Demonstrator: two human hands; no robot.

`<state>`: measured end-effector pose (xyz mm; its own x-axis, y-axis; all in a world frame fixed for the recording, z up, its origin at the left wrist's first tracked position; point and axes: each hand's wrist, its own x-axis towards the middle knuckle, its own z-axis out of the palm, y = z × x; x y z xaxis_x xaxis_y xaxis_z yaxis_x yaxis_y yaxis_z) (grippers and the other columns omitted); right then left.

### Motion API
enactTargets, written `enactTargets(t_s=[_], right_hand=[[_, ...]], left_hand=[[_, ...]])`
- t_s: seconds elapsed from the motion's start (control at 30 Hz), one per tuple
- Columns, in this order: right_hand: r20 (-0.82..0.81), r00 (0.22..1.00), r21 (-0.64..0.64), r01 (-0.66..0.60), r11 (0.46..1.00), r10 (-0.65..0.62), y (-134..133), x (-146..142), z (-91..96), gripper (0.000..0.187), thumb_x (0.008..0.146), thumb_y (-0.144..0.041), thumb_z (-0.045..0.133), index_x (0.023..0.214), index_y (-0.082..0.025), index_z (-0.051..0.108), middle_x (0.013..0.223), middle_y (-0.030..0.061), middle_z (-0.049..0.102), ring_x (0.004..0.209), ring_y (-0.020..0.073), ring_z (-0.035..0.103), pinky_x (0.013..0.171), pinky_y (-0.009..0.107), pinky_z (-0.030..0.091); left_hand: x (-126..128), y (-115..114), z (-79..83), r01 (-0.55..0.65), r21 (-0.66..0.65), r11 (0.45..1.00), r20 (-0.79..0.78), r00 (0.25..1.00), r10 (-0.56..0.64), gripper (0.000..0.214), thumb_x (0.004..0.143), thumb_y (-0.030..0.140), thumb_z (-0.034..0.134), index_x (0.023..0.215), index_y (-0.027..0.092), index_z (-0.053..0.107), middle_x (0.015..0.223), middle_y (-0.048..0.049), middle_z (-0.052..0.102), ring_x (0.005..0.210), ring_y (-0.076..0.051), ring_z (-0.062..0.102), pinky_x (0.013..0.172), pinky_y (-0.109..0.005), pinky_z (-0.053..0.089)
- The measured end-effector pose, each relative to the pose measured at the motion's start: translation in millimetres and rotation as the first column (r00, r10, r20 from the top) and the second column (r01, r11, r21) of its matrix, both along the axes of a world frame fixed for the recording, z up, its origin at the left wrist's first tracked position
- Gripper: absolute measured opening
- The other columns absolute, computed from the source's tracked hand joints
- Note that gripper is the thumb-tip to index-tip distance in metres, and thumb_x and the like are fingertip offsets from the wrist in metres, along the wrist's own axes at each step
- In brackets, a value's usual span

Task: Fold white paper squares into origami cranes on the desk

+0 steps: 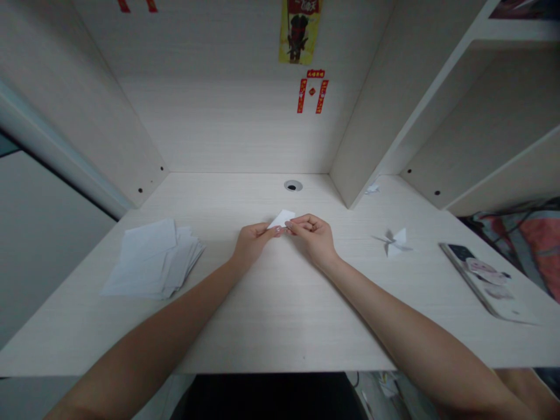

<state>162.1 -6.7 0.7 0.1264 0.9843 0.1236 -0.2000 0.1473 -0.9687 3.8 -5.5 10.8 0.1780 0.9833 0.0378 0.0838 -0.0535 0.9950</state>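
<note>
Bare forearms (420, 326) reach in from the near left and near right, passing over dark clothing (266, 399) at the near edge of the table (258, 326). At the middle of the table, the left hand (254, 240) and right hand (314, 236) meet at a small white folded paper (282, 217). The left fingers pinch its left and near side, the right fingers pinch its right side, and the thumbs are close together. Left of the hands lies an uneven stack of white sheets (142, 262). On the right rests a pointed white folded shape (397, 244); farther right is a phone (483, 283). Beyond the hands, a round hole (293, 185) sits near the far panel (227, 128), which carries red stickers (301, 96) and a yellow picture (300, 35).
</note>
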Motion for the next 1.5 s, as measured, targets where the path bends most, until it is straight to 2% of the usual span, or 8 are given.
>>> enactTargets(t_s=[0.13,0.33,0.53,0.73,0.87,1.03,1.23,1.5], right_hand=[[-0.013,1.0,0.012,0.028,1.0,-0.028,1.8,0.5,-2.4,0.024,0.06,-0.033,0.078,0.071,-0.017,0.064,0.059,0.0003,0.067,0.056,0.0134,0.062,0.06,0.027,0.048],[-0.072,0.995,0.025,0.065,0.998,-0.063,5.0,0.5,-6.0,0.036,0.06,-0.031,0.078,0.086,-0.021,0.056,0.056,-0.0033,0.068,0.053,0.0136,0.062,0.06,0.027,0.049],[-0.078,0.995,0.032,0.067,0.997,-0.064,5.1,1.1,-5.9,0.038,0.061,-0.031,0.077,0.088,-0.021,0.052,0.057,-0.0034,0.068,0.054,0.0129,0.062,0.063,0.027,0.049],[-0.004,0.997,0.059,0.08,0.995,-0.08,3.9,3.8,-3.6,0.046,0.064,-0.033,0.075,0.099,-0.023,0.048,0.062,-0.0033,0.068,0.06,0.0152,0.064,0.065,0.029,0.049],[0.079,0.994,0.115,0.061,0.992,-0.07,2.6,5.1,-3.0,0.043,0.068,-0.034,0.072,0.101,-0.023,0.048,0.067,-0.0029,0.066,0.062,0.0147,0.062,0.065,0.028,0.047],[0.164,0.985,0.168,0.034,0.985,-0.062,1.1,3.0,-3.2,0.041,0.071,-0.036,0.069,0.104,-0.023,0.049,0.068,-0.0028,0.064,0.064,0.0136,0.06,0.067,0.027,0.046],[0.084,0.993,0.124,-0.093,0.988,0.083,2.3,-0.3,-5.8,0.061,0.058,-0.032,0.078,0.11,-0.025,0.045,0.067,-0.0065,0.06,0.058,0.0113,0.058,0.06,0.024,0.045],[-0.004,0.992,0.041,-0.122,0.992,0.123,0.6,-1.5,-3.1,0.059,0.056,-0.03,0.079,0.107,-0.022,0.049,0.057,-0.0093,0.057,0.051,0.0096,0.054,0.055,0.023,0.043]], left_hand=[[-0.6,1.6,-4.3,0.024,0.013,1.0,0.011,1.0,-0.024,0.036,0.07,0.046,0.066,0.085,0.014,0.074,0.088,-0.0069,0.074,0.085,-0.021,0.066,0.081,-0.032,0.047],[-0.4,3.6,-9.0,0.074,0.026,0.997,0.0,0.997,-0.074,0.034,0.077,0.041,0.061,0.091,0.014,0.073,0.094,-0.0078,0.073,0.088,-0.021,0.066,0.086,-0.033,0.046],[-1.1,5.3,-10.6,0.123,0.046,0.991,-0.007,0.992,-0.123,0.033,0.08,0.04,0.057,0.094,0.013,0.072,0.099,-0.0099,0.072,0.089,-0.021,0.067,0.086,-0.033,0.047],[-2.6,5.9,-8.0,0.182,0.078,0.98,-0.024,0.983,-0.181,0.036,0.081,0.042,0.055,0.097,0.013,0.071,0.1,-0.0086,0.072,0.088,-0.02,0.066,0.084,-0.031,0.047],[-1.1,2.4,-1.9,0.14,0.059,0.988,-0.107,0.985,-0.133,0.035,0.076,0.044,0.059,0.087,0.014,0.073,0.086,-0.0063,0.073,0.083,-0.02,0.066,0.08,-0.029,0.048],[0.6,2.1,-3.3,0.067,0.028,0.997,-0.103,0.993,-0.064,0.037,0.077,0.046,0.057,0.084,0.014,0.073,0.077,-0.0073,0.073,0.073,-0.018,0.067,0.073,-0.029,0.051],[0.4,3.5,-7.1,0.061,0.055,0.997,-0.104,0.993,-0.056,0.034,0.078,0.045,0.056,0.079,0.014,0.072,0.075,-0.0067,0.073,0.071,-0.017,0.066,0.072,-0.028,0.051],[0.0,3.0,-5.1,0.086,0.077,0.993,-0.153,0.986,-0.073,0.033,0.079,0.042,0.054,0.082,0.014,0.07,0.075,-0.006,0.072,0.071,-0.017,0.066,0.072,-0.027,0.051]])
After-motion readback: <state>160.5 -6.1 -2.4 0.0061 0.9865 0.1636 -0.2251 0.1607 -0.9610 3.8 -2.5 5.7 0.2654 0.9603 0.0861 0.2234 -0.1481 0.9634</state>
